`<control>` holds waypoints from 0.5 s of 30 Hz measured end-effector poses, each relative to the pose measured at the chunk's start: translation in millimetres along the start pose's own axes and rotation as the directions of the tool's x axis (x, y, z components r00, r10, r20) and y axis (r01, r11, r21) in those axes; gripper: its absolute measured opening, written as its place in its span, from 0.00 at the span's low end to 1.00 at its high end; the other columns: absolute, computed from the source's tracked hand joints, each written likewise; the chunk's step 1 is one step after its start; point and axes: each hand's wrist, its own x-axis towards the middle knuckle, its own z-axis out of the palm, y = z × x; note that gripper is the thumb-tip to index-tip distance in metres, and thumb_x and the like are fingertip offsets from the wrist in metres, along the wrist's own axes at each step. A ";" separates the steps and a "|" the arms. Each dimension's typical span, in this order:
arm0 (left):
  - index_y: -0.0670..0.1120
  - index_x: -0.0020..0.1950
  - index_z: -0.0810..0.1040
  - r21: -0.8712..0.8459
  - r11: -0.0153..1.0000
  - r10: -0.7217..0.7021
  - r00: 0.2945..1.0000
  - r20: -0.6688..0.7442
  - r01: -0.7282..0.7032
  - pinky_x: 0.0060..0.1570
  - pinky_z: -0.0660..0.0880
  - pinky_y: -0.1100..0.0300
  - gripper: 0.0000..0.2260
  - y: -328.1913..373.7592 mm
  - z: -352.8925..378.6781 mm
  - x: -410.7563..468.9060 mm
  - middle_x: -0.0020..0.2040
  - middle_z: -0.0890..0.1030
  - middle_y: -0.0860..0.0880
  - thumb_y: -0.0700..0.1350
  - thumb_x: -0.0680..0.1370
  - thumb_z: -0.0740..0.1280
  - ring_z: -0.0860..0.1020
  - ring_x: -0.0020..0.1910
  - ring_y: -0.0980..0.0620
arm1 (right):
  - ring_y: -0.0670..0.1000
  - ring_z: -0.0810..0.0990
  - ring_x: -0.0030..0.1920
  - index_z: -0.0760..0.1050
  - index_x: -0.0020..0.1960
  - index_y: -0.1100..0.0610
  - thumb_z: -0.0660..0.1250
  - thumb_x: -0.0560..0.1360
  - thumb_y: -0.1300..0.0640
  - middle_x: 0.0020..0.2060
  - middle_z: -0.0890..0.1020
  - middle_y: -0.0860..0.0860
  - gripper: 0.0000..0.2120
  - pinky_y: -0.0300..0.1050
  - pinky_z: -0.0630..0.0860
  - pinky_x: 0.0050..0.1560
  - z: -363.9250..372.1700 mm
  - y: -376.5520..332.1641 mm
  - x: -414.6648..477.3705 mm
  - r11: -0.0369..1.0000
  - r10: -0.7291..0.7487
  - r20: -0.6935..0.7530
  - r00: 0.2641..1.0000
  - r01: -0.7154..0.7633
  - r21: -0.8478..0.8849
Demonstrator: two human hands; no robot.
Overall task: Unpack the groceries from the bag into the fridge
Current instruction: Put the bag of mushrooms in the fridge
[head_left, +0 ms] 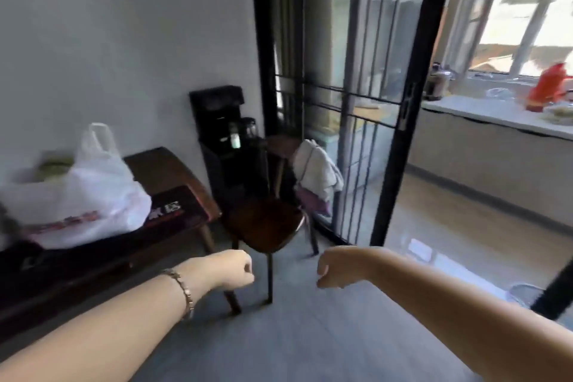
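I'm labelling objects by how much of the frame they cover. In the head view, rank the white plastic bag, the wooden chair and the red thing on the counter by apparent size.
1. white plastic bag, though nearest the camera
2. wooden chair, a close second
3. red thing, far off and blurred

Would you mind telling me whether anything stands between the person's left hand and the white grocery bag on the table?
Nothing visible does. The left hand hangs over bare floor, curled and holding nothing; the bag sits up and to its left on the dark table.

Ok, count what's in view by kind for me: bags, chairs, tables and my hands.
Bags: 1, the white plastic bag on the table
Chairs: 1, the dark wooden chair
Tables: 1, the dark table
Hands: 2, left hand and right hand, both empty
Total: 5
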 end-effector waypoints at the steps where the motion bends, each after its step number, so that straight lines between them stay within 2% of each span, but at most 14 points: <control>1: 0.44 0.48 0.77 -0.044 0.997 -0.062 0.998 -0.015 0.062 0.42 0.74 0.57 0.09 -46.7 2.4 -9.6 0.46 0.80 0.45 0.46 0.77 0.59 0.78 0.48 0.43 | 0.50 0.73 0.39 0.74 0.62 0.65 0.57 0.79 0.53 0.45 0.79 0.57 0.20 0.36 0.68 0.32 -11.4 -38.2 24.0 0.997 -0.063 0.004 0.998 0.063 -0.037; 3: 0.47 0.47 0.76 -0.118 0.976 -0.192 0.980 -0.049 0.185 0.48 0.74 0.55 0.08 -135.9 7.2 -30.7 0.50 0.79 0.46 0.47 0.76 0.59 0.78 0.51 0.43 | 0.52 0.73 0.39 0.76 0.56 0.66 0.56 0.79 0.53 0.43 0.77 0.57 0.18 0.36 0.68 0.34 -30.7 -114.4 68.0 0.977 -0.177 0.010 0.984 0.177 -0.120; 6: 0.48 0.43 0.75 -0.185 0.928 -0.338 0.940 -0.045 0.324 0.44 0.73 0.54 0.07 -240.7 11.7 -69.6 0.47 0.79 0.45 0.46 0.75 0.58 0.78 0.47 0.44 | 0.56 0.76 0.45 0.77 0.52 0.67 0.57 0.78 0.54 0.46 0.79 0.60 0.17 0.43 0.70 0.46 -47.2 -214.5 119.4 0.934 -0.292 0.027 0.956 0.291 -0.206; 8: 0.49 0.40 0.73 -0.212 0.889 -0.422 0.906 -0.032 0.406 0.42 0.74 0.56 0.07 -296.0 14.6 -89.3 0.48 0.79 0.46 0.46 0.76 0.58 0.78 0.46 0.43 | 0.54 0.74 0.43 0.76 0.48 0.66 0.56 0.78 0.56 0.43 0.77 0.59 0.15 0.43 0.68 0.45 -57.3 -271.9 143.2 0.902 -0.354 0.053 0.934 0.355 -0.246; 11: 0.48 0.39 0.73 -0.293 0.828 -0.512 0.857 -0.053 0.477 0.33 0.67 0.59 0.09 -358.9 14.8 -106.7 0.45 0.78 0.47 0.46 0.77 0.57 0.75 0.41 0.46 | 0.56 0.76 0.45 0.78 0.52 0.66 0.56 0.78 0.54 0.46 0.79 0.59 0.17 0.45 0.69 0.47 -74.3 -338.9 172.7 0.856 -0.436 0.052 0.899 0.432 -0.283; 13: 0.46 0.44 0.76 -0.347 0.790 -0.561 0.825 -0.074 0.506 0.36 0.68 0.59 0.09 -393.3 14.8 -109.5 0.48 0.79 0.47 0.46 0.78 0.57 0.77 0.44 0.47 | 0.58 0.79 0.52 0.78 0.55 0.63 0.58 0.77 0.52 0.51 0.81 0.58 0.18 0.47 0.74 0.53 -86.0 -371.7 197.6 0.843 -0.458 0.060 0.887 0.455 -0.287; 15: 0.46 0.44 0.76 -0.375 0.768 -0.586 0.806 -0.087 0.518 0.35 0.68 0.59 0.10 -422.9 14.1 -108.0 0.47 0.79 0.47 0.45 0.78 0.57 0.77 0.43 0.46 | 0.58 0.79 0.55 0.77 0.58 0.62 0.59 0.76 0.50 0.55 0.81 0.58 0.19 0.49 0.74 0.58 -97.9 -399.5 222.9 0.831 -0.471 0.076 0.879 0.471 -0.295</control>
